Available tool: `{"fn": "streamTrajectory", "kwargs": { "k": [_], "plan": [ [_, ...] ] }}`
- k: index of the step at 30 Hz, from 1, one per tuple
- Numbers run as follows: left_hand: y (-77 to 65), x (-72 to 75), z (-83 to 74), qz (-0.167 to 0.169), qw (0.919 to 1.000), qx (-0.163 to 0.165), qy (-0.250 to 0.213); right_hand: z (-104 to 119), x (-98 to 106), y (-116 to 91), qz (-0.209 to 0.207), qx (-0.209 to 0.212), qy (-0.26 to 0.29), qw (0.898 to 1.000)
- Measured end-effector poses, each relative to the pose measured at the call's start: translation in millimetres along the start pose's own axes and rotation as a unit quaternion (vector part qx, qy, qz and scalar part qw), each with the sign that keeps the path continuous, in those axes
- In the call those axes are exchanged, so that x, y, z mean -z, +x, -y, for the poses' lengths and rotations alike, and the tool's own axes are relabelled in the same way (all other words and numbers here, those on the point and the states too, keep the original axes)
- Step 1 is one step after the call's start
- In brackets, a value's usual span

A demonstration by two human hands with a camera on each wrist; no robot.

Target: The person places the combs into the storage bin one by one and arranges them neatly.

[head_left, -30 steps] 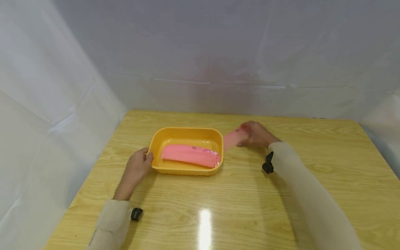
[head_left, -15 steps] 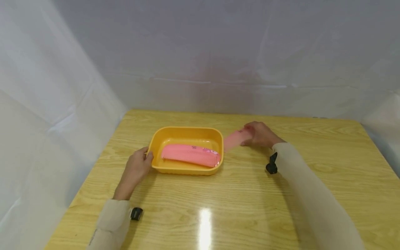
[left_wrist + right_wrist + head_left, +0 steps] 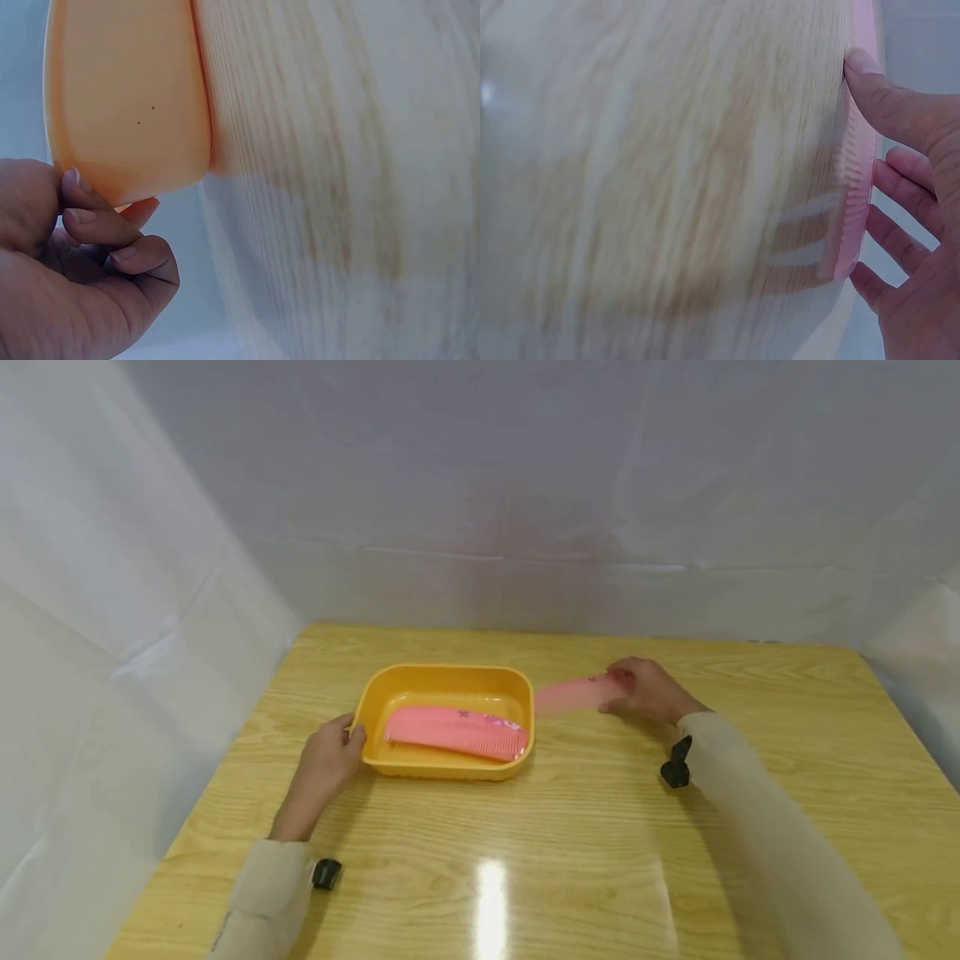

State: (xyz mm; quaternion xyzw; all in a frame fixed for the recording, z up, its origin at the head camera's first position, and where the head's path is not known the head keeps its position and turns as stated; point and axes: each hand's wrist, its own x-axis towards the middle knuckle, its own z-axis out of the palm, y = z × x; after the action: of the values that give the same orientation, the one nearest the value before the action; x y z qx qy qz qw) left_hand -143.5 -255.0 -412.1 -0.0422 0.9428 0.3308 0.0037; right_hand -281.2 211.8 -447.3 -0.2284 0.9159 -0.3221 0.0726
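My left hand pinches the left end of a yellow rectangular tray, which sits on the wooden table. The left wrist view shows curled fingers at the tray's corner. Inside the tray lies a pink comb, its teeth toward me. Right of the tray, my right hand holds a second pink comb by its right end; this comb's left end meets the tray's right side in the head view. In the right wrist view, thumb and fingers are on opposite long edges of the comb, low over the table.
The light wooden table stretches to both sides and in front of the tray. A pale sheet hangs behind it, and another sheet lines the left side. A black camera sits on the right wrist.
My right hand has slid to the right with its comb, which now lies more level across the view. The left hand, the tray and the comb inside it stay put.
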Motion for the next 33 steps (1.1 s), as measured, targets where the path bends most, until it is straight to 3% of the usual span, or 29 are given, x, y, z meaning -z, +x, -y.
{"fn": "streamTrajectory", "kwargs": {
  "k": [26, 33],
  "plan": [
    [0.2, 0.5, 0.4, -0.005, 0.9999, -0.013, -0.002, -13, 4, -54, -0.034, 0.018, -0.004, 0.999],
    [-0.3, 1.6, 3.0, -0.008, 0.9999, -0.013, 0.001, -9, 8, -61, -0.004, 0.001, 0.019, 1.0]
  ]
}}
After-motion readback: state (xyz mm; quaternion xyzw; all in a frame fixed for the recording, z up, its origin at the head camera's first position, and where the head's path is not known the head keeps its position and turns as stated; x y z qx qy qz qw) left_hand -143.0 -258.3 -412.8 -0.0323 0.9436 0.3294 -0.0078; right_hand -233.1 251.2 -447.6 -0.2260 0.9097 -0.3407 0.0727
